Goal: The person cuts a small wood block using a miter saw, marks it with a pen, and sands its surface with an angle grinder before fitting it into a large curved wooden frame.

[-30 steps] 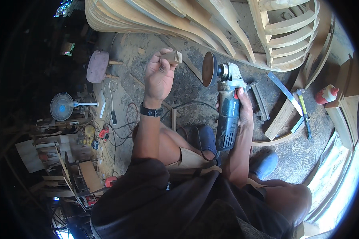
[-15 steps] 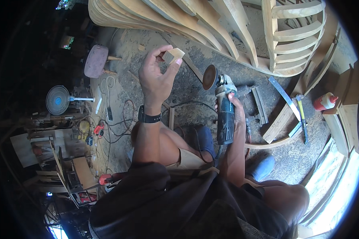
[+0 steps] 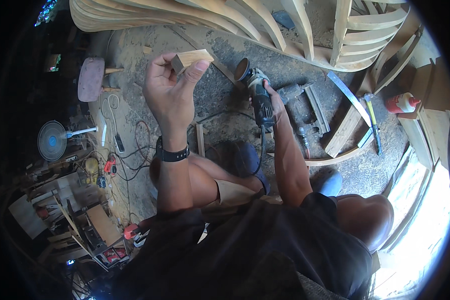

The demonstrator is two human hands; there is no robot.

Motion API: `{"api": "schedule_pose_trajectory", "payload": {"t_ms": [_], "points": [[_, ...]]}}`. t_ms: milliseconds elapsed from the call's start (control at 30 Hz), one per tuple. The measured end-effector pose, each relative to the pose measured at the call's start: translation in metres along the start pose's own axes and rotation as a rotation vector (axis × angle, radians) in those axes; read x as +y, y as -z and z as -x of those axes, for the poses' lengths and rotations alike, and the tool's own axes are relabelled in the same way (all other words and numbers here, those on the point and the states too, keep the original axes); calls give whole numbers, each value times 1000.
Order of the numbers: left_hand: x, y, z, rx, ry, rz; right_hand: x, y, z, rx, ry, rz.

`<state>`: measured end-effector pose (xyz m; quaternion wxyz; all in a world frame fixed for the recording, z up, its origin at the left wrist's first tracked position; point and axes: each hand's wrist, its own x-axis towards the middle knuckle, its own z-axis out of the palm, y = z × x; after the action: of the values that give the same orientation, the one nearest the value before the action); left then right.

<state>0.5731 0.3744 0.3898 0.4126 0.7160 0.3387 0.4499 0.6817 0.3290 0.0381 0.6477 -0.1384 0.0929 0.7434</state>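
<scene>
My left hand [image 3: 171, 95] pinches a small wooden block [image 3: 187, 60] between thumb and fingers, raised up at the left of centre. The block has a pale top face and a slanted end. In my right hand [image 3: 273, 100] is an angle grinder [image 3: 261, 102], gripped round its dark body with the thumb on top. The grinder's round brown disc [image 3: 242, 69] points away from me, to the right of the block and apart from it. Its cord runs down from the body's near end.
A large curved wooden rib frame [image 3: 295, 55] spans the far side. On the right lie a pneumatic nailer [image 3: 305, 107], a hammer [image 3: 373, 122], a metal strip [image 3: 349, 95] and a red-and-white bottle [image 3: 402, 103]. A fan [image 3: 52, 141], a stool [image 3: 91, 79] and cords stand or lie left.
The block has turned, showing more of its long side. My right arm reaches farther forward, carrying the grinder away from me. The whole view has shifted somewhat.
</scene>
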Motion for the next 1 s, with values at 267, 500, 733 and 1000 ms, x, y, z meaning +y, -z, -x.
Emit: {"api": "schedule_pose_trajectory", "payload": {"t_ms": [267, 500, 733, 1000], "points": [[-28, -8, -13, -44, 144, 289, -5, 22, -15, 101, -45, 175], [-18, -37, -7, -78, 178, 193, 14, 19, 11, 481, 269, 1349], [-15, -57, 2, -150, 232, 286, 50, 13, 41, 733, 500, 1790], [-5, -72, 10, -236, 234, 334, -26, -85, 97, 796, 740, 1282]]}}
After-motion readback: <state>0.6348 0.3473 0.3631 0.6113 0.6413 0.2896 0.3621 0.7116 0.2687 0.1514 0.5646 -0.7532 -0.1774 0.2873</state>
